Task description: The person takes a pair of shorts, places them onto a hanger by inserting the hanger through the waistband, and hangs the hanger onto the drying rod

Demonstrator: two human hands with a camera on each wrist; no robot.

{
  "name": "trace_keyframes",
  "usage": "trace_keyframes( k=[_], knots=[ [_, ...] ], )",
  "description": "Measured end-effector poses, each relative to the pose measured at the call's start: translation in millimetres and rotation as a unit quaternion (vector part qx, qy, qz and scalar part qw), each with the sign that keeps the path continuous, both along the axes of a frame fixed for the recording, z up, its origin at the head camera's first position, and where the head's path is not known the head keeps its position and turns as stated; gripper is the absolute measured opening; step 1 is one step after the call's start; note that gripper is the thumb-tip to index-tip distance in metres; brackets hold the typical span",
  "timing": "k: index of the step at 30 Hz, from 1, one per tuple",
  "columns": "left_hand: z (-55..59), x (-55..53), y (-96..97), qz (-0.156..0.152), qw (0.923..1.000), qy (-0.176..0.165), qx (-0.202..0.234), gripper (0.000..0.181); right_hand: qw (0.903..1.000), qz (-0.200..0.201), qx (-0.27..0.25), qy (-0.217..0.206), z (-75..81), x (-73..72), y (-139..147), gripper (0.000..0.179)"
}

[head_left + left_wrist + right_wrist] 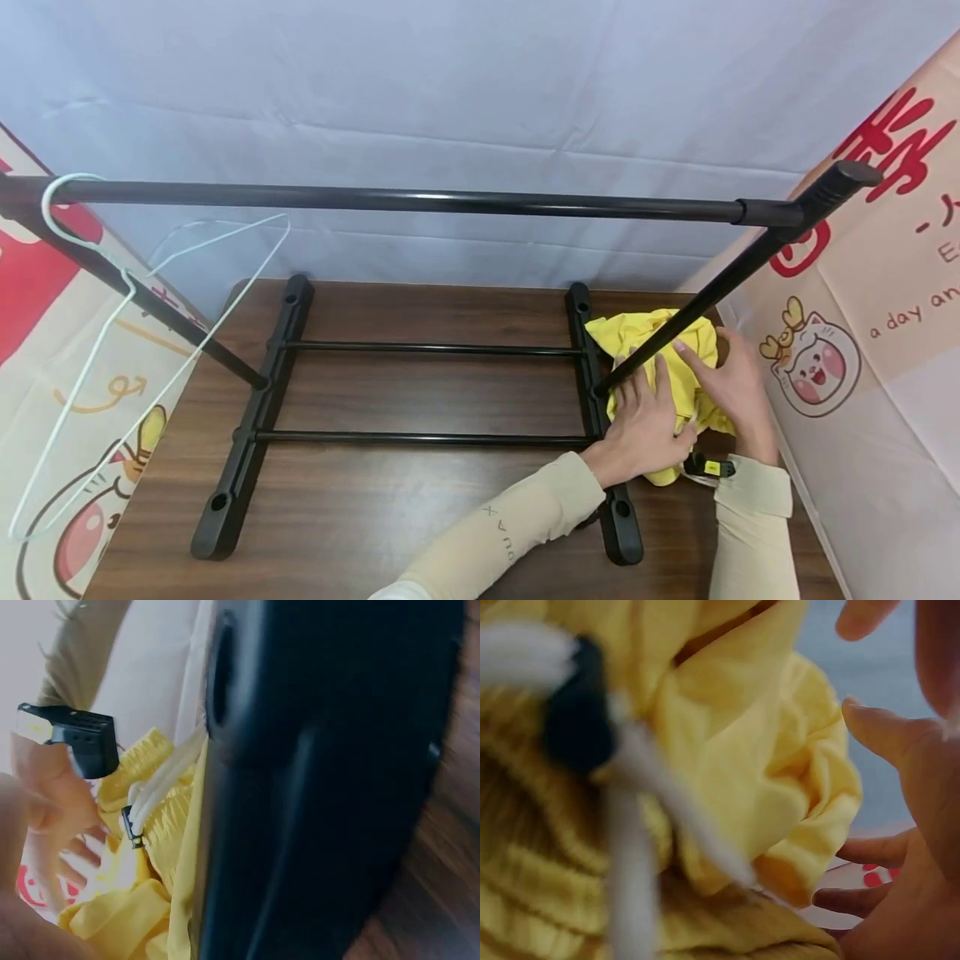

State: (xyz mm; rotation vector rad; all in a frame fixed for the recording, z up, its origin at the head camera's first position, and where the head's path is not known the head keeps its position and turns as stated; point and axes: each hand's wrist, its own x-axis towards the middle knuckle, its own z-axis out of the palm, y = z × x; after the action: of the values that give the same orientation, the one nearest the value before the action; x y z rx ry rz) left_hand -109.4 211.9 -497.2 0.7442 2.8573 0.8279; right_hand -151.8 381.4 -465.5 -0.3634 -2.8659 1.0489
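Note:
A crumpled yellow garment [686, 375] lies at the right end of the black rack, beside its foot and partly behind the slanted post. Its gathered elastic waist [169, 825], white drawstring [169, 769] and black cord lock [131, 827] show in the left wrist view. My left hand [645, 425] rests on the near left side of the garment with its fingers extended, the post crossing over the fingertips. On the far right side, my right hand [738, 387] stands against the cloth, thumb spread; in the right wrist view its fingers [877, 851] reach the garment's edge.
A black rack with a top bar [420, 200], right post [697, 300], feet [247, 450] and two lower rods stands on the brown wooden table [420, 517]. A white wire hanger [82, 375] hangs at the bar's left end. Printed cloth [862, 350] walls the right side.

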Motion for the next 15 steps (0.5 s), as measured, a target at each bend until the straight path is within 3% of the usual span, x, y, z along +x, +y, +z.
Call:
trace_keyframes(
  k=[4, 9, 15],
  knots=[
    [-0.4, -0.8, 6.7, 0.038, 0.9976, -0.032, 0.049, 0.101, 0.9998, -0.002, 0.006, -0.019, -8.8, -2.4, 6, 0.099],
    [-2.6, -1.2, 9.7, 0.075, 0.9885, -0.075, 0.107, 0.097, 0.9998, 0.0, 0.017, -0.009, -16.6, -3.2, 12, 0.096],
    [-3.8, -3.8, 13.4, 0.122, 0.9652, -0.151, 0.176, 0.093, 0.9989, 0.039, 0.027, -0.003, -32.3, -1.6, 20, 0.082]
  ],
)
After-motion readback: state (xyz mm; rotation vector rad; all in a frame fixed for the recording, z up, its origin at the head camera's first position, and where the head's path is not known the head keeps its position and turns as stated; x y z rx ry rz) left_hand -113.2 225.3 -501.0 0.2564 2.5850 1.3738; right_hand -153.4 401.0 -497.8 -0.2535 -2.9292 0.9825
